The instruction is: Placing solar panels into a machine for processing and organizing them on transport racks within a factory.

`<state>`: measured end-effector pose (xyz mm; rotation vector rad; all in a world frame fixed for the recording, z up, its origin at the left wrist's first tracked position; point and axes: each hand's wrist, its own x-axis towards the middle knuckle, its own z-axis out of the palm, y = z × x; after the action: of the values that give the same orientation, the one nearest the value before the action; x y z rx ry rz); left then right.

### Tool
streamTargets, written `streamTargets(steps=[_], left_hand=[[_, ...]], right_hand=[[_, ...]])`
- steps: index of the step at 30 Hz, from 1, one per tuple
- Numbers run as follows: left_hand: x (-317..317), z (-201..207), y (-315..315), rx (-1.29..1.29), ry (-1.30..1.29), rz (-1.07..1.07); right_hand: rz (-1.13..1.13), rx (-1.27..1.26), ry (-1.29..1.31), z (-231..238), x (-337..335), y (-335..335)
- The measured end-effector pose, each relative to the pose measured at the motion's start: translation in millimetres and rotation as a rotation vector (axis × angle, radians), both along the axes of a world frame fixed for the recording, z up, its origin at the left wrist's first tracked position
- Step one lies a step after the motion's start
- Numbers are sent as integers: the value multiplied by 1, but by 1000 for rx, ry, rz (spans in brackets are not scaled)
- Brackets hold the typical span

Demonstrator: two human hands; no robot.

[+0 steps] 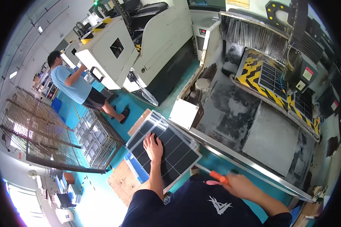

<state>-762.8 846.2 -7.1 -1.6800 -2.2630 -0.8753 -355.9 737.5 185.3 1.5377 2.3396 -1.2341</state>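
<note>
My left hand (153, 147) lies flat on a dark panel (180, 153), its fingers stretched out. Pale lines split the panel into several black rectangles, and a clear plastic-looking edge surrounds it. My right hand (240, 185), a little blurred, is closed around an orange-handled tool (219, 176). A thin pale shaft seems to run from the handle toward the panel's near right corner; its exact kind is unclear. The panel rests just in front of my body, with a blue strip (137, 166) along its left side.
The machine's bed (271, 138) is on the right, behind a metal rail (238, 155). Black-and-yellow striped fixtures (261, 77) hold more dark panels. A white machine (155, 56) stands ahead. A wire rack (45, 132) and a person in light blue (72, 83) are at left.
</note>
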Motion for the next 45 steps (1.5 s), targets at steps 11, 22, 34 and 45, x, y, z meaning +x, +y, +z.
streamTargets(steps=[11, 22, 34, 45], left_hand=[[2, -4, 7, 8, 32, 5], [-3, -8, 7, -10, 43, 3], [1, 1, 1, -77, 55, 8], [1, 0, 7, -65, 57, -1]], right_hand=[[-3, -1, -67, 25, 11, 9], [2, -9, 27, -3, 9, 9], [-603, 32, -146, 107, 103, 103], [-544, 254, -247, 157, 148, 328]])
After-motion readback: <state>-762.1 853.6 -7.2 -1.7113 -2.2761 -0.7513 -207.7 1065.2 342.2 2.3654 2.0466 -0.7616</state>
